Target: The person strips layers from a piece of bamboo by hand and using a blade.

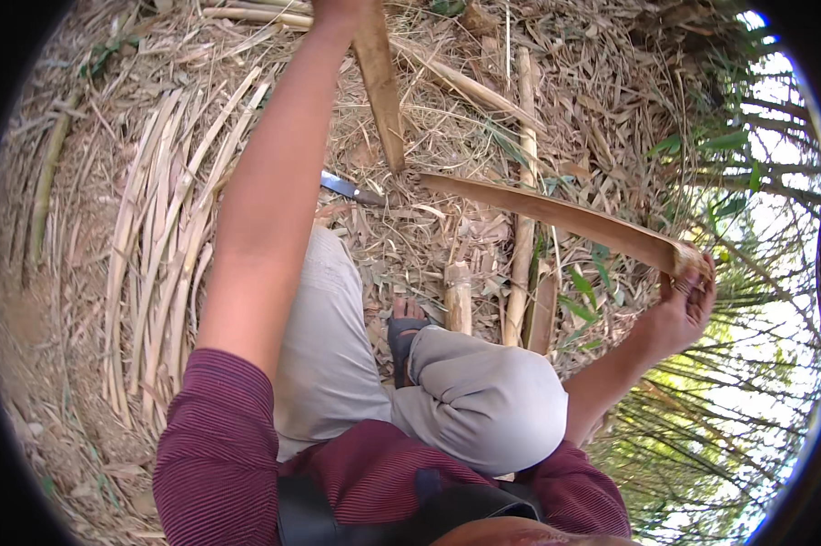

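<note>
My right hand [688, 296] grips the outer end of a long split bamboo piece [556, 214], fingers closed round its pale rim. This piece slopes up to the left and narrows toward the middle. Cut off by the top edge, my left hand [339, 7] is at the upper end of a second split bamboo piece [377, 82], which it appears to hold; its fingers are mostly out of view. The pieces' narrow ends come close together; whether they are joined I cannot tell. Beside my left forearm a knife [351, 188] lies on the ground, its blade partly hidden.
Several thin bamboo strips [151, 246] lie in a bundle at left. A bamboo pole [524, 182] runs along the ground right of centre, near a short bamboo stump [458, 296]. Dry leaves cover the ground. Green bamboo growth [729, 409] stands at right. My sandalled foot [404, 337] is below centre.
</note>
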`<state>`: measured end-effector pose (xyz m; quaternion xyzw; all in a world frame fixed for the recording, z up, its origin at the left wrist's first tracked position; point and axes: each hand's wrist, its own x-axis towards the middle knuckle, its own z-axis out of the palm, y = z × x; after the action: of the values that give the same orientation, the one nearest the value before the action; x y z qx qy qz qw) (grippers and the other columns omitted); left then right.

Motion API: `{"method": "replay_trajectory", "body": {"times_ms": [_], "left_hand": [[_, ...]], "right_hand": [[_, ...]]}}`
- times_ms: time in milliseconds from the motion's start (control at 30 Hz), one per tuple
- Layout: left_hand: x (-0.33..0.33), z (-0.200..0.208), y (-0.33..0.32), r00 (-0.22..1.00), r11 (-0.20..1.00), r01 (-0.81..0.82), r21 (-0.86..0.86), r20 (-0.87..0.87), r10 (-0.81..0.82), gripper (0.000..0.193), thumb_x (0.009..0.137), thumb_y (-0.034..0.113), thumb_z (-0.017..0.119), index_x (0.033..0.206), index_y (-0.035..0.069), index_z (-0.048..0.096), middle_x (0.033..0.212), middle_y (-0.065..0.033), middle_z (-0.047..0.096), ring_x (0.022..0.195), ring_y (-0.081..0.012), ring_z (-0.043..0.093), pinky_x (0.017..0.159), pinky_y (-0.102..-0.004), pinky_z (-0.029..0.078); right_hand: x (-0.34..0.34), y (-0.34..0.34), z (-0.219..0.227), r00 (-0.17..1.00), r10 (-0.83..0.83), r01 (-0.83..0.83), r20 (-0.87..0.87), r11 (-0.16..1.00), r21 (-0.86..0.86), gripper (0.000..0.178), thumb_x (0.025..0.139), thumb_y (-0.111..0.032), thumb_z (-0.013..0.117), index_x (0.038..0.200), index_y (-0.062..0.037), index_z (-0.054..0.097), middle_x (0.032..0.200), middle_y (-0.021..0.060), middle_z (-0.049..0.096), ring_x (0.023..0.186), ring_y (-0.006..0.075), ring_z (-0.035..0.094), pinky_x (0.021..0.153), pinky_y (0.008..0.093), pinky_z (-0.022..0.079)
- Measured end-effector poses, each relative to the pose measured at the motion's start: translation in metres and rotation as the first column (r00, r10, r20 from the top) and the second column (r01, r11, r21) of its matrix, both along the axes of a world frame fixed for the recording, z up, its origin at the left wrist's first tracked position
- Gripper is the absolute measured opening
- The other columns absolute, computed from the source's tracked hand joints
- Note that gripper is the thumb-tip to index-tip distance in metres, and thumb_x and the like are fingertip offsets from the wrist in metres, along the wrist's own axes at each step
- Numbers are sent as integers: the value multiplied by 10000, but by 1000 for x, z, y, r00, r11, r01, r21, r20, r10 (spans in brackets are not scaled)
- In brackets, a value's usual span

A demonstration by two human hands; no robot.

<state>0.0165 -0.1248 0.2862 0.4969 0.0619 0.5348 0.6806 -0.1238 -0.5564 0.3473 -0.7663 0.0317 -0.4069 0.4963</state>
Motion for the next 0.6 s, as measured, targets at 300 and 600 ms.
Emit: {"method": "replay_trajectory", "body": {"times_ms": [300, 600], "left_hand": [[-38, 55, 2, 990, 976, 68, 208, 110, -93, 374, 925, 282, 745, 1076, -10, 566, 756, -138, 671, 612, -238, 680, 516, -370, 573], [-81, 40, -54, 982, 978, 151, 147, 92, -165, 476, 916, 445, 726, 988, 39, 488, 726, -117, 588, 586, -229, 621, 570, -413, 607]], "right_hand": [[-41, -178, -48, 936, -269, 130, 228, 864, 486, 308, 995, -39, 592, 1266, 103, 558, 1187, 232, 643, 1047, 327, 687, 854, 400, 653], [18, -95, -309, 972, 216, 35, -94, 264, 964, 187, 976, 56, 501, 1160, 27, 507, 1180, 197, 598, 1072, 325, 660, 954, 517, 600]]}}
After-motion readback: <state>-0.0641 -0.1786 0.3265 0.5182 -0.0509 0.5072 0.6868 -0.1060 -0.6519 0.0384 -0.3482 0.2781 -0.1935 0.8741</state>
